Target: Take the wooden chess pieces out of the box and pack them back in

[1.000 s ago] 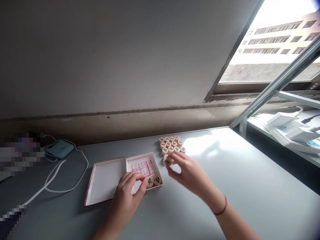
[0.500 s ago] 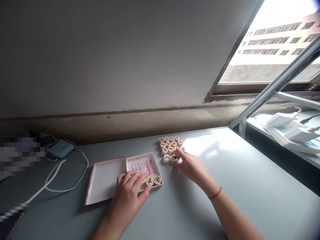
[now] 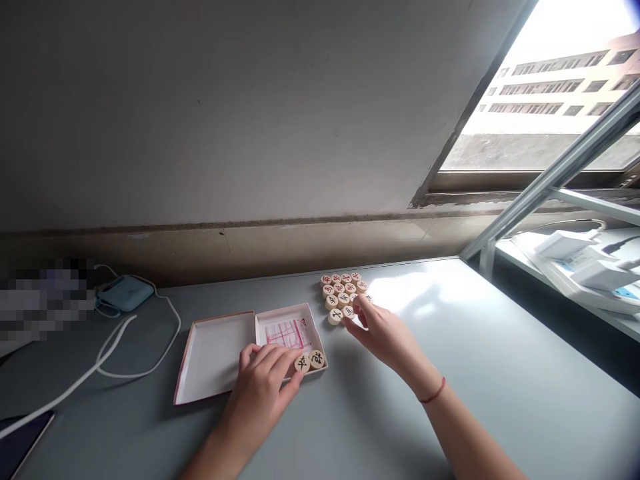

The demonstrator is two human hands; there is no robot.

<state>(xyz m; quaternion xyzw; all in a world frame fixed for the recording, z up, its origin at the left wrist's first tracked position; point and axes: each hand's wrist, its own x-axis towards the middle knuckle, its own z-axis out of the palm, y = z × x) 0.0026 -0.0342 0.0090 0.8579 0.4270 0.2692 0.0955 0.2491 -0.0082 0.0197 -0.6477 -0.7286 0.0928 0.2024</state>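
Note:
Round wooden Chinese chess pieces with red and black characters stand in close rows on the desk. My right hand has its thumb and index finger closed around the sides of a black-marked chess piece in the front row, beside another black-marked piece. An open shallow box lies left of the rows, with a red-lined sheet inside. At its front corner sit two black-marked pieces, one right of the other. My left hand rests over the box's front edge, thumb and fingers apart beside the nearer piece.
The box's lid half lies open to the left. Further left are a light blue device, a white cable and a dark-screened phone. A metal frame with white boxes stands right, below a window. A wall closes the back.
My right hand has brought a chess piece down into the front row, right of its neighbour. My left hand's thumb and fingers have spread slightly around the piece in the box. The view shifts a little.

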